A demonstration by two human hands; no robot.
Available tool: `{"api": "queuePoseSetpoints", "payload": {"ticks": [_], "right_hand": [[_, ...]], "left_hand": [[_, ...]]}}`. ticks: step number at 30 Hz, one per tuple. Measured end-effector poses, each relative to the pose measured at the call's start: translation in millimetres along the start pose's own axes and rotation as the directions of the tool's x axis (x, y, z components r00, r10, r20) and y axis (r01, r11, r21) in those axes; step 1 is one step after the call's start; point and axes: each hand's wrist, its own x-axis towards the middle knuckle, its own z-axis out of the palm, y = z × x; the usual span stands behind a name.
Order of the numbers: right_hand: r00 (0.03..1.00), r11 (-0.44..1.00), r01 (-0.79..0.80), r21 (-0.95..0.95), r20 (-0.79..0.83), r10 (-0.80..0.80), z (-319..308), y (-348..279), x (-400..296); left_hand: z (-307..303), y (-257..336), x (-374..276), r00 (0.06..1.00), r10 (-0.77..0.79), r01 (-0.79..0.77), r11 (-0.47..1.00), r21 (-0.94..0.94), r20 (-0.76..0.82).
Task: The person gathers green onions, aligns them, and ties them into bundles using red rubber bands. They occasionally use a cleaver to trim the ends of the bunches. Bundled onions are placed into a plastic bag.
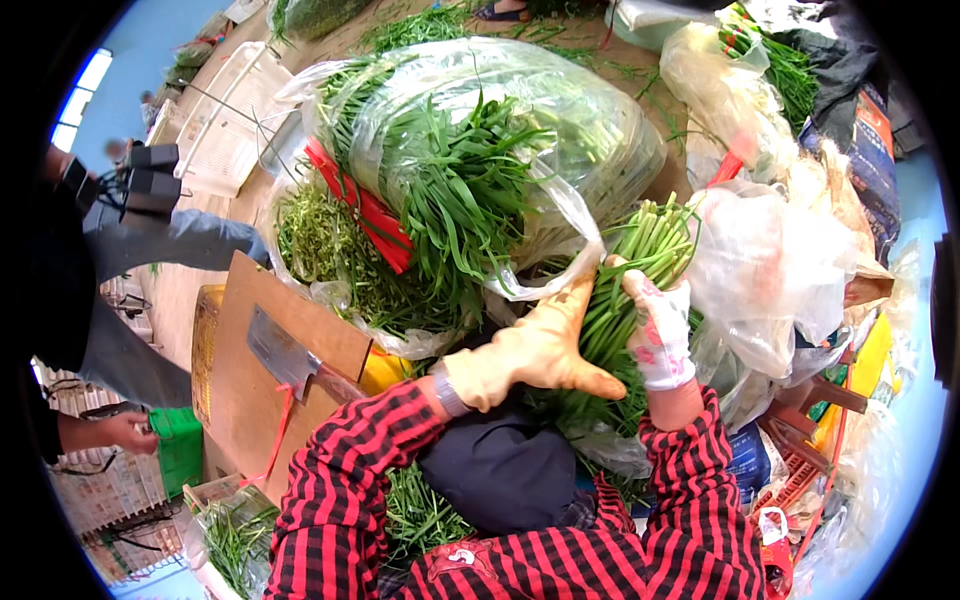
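Observation:
My left hand (540,345), in a tan stained glove, spreads its thumb and a finger against a bundle of long green stalks (649,244); whether it grips them is unclear. White glove fabric with pink marks covers my right hand (660,326), which is closed around the same bundle near its pale cut ends. Beyond my left fingertips hangs the twisted edge of a clear plastic bag (637,142) full of leafy greens. Flat green leaves (465,187) spill from that bag beside a red strip (360,206). Thinner greens (330,247) lie in another bag below.
At left, a cleaver (281,349) rests on a brown board (232,360). Another person's hand (131,433) is by a green box (176,450). White plastic bags (765,270) and a red crate (795,472) crowd the right. A white basket (232,112) stands farther back.

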Motion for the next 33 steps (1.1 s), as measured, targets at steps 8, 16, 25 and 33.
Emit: {"api": "queuePoseSetpoints", "payload": {"ticks": [8, 16, 25, 33], "right_hand": [[0.99, 1.0, -0.003, -0.022, 0.138, 0.006, 45, -22, -9], [0.967, 0.994, -0.057, -0.088, 0.244, 0.077, 6, -44, -11], [0.876, 0.911, 0.001, -0.412, 0.44, 0.198, 63, -53, -77], [0.816, 0.532, 0.506, -0.679, 0.576, -0.041, 75, -33, -111]], "left_hand": [[23, -15, 7, 0.935, -0.053, -0.213, 0.709, -0.672, -0.352], [-68, 48, -40, 0.971, -0.236, 0.043, 0.043, -0.998, 0.032], [-67, 70, -64, 0.921, -0.219, -0.251, 0.298, -0.921, -0.322], [-59, 69, -80, 0.935, -0.352, 0.024, 0.194, -0.981, -0.047]]}}
